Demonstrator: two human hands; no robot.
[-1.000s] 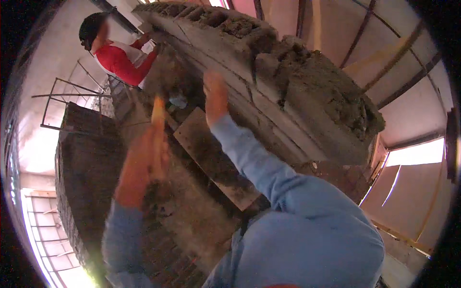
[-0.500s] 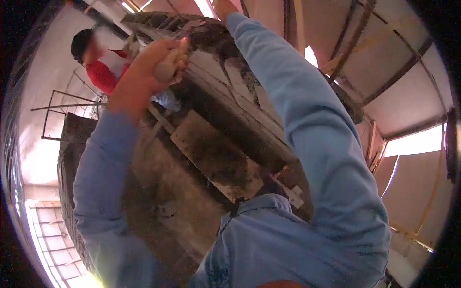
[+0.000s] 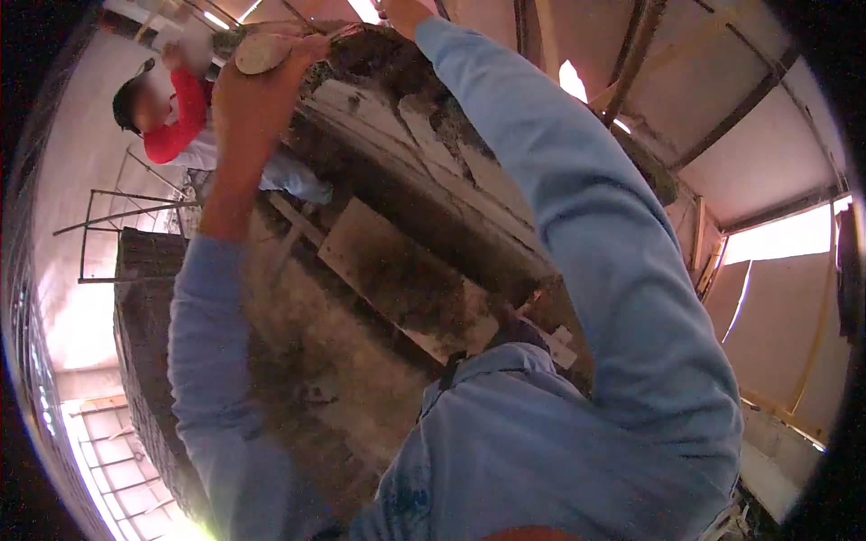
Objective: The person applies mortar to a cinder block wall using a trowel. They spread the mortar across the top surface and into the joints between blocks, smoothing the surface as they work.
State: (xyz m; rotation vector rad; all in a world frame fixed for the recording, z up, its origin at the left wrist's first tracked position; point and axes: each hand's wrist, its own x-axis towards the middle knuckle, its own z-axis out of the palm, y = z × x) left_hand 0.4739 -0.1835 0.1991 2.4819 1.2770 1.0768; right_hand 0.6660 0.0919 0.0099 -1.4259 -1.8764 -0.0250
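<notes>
My left hand (image 3: pixel 262 90) is closed round a pale, rounded wooden tool (image 3: pixel 263 54) at the top left, held up by the upper edge of a rough mortar-covered wall (image 3: pixel 379 68). My right hand (image 3: pixel 404 15) reaches high over that same edge, its fingers small and curled; what they hold, if anything, I cannot make out. Both blue-sleeved arms are raised. A flat board (image 3: pixel 388 270) lies below, between my forearms.
At the left, a co-worker in red sleeves (image 3: pixel 180 126) has a raised hand at the wall's far end. Below them stand a metal rod frame (image 3: pixel 117 207) and a dark masonry structure (image 3: pixel 144 307). Slatted roofing and light openings surround the upper right.
Both my arms have risen toward the wall's top; the tool in my left hand has moved up and turned. The co-worker's arm has lifted higher.
</notes>
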